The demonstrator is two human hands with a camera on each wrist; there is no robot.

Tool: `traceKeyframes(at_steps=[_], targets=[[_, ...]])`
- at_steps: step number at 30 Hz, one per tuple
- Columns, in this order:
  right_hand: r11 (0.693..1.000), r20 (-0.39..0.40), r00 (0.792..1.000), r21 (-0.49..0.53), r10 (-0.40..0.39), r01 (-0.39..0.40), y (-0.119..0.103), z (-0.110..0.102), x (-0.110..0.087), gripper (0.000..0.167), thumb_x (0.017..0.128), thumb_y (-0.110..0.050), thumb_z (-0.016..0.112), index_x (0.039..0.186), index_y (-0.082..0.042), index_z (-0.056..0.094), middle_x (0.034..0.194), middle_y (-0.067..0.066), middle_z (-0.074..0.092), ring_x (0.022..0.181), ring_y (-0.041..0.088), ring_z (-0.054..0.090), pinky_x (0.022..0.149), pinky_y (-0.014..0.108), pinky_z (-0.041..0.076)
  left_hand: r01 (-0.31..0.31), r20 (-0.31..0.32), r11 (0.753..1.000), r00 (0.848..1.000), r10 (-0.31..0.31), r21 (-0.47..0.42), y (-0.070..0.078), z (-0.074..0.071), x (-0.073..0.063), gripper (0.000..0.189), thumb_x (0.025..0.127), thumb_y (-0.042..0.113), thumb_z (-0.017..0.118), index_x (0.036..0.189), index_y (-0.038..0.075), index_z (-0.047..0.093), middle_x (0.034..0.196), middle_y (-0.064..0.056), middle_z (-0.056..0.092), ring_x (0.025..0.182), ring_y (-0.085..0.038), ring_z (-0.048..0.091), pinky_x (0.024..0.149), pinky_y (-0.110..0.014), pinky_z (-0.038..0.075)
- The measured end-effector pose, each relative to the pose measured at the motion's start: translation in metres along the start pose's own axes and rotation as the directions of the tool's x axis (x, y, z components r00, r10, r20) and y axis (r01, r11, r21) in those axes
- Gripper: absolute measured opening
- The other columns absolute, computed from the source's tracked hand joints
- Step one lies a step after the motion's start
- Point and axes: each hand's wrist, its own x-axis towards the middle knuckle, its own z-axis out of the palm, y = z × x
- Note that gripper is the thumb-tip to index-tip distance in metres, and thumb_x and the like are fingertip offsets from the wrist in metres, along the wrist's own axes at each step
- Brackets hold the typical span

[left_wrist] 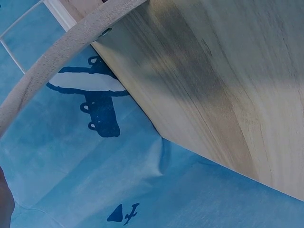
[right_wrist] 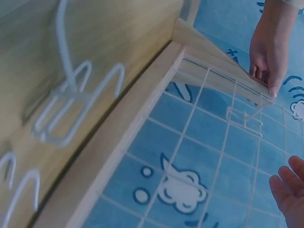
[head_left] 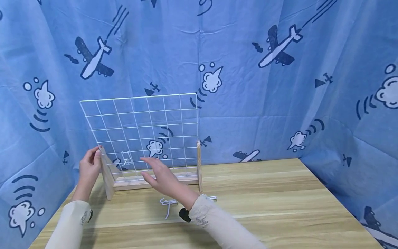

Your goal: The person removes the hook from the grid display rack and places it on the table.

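A white wire grid panel (head_left: 158, 110) stands leaning back in a wooden stand (head_left: 107, 180). My left hand (head_left: 90, 164) pinches the top of the stand's left side piece, fingers and thumb about the wood, beside the panel's edge. The right hand (head_left: 163, 176) is in front of the panel, thumb and fingers apart, holding nothing. A white wire hook (head_left: 126, 159) hangs on the panel's lower left part, left of the right fingertips. On the table below lie more white hooks (head_left: 168, 203), partly hidden by the right forearm; the right wrist view shows one hook (right_wrist: 71, 102) close up.
The wood-grain table (head_left: 264, 200) stretches right of the stand. A blue curtain (head_left: 236, 114) printed with airplanes and clouds closes off the back and sides. The stand's right side piece (head_left: 199, 166) rises at the panel's other edge.
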Motion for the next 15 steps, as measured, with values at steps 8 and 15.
traceKeyframes(at_steps=[8,15], targets=[[0.998,-0.068,0.998,0.058,0.011,-0.008,0.001,0.026,0.014,0.045,0.095,-0.014,0.061,0.136,0.000,0.049,0.135,0.013,0.055,0.127,0.022,0.049,0.109,0.022,0.033,-0.003,-0.012,1.000,1.000,0.003,-0.003,-0.001,0.001,0.001,0.044,0.105,0.026,0.035,0.138,-0.001,0.045,0.141,-0.018,0.049,0.129,-0.031,0.044,0.109,-0.030,0.037],[0.996,-0.150,0.987,0.077,0.052,-0.041,-0.001,0.049,0.023,0.044,0.093,-0.013,0.064,0.133,0.001,0.051,0.132,0.013,0.058,0.124,0.020,0.052,0.107,0.020,0.035,-0.019,-0.008,1.000,1.000,0.019,0.001,-0.001,0.001,0.000,0.044,0.105,0.026,0.036,0.137,-0.002,0.046,0.139,-0.020,0.049,0.126,-0.031,0.046,0.105,-0.020,0.038]])
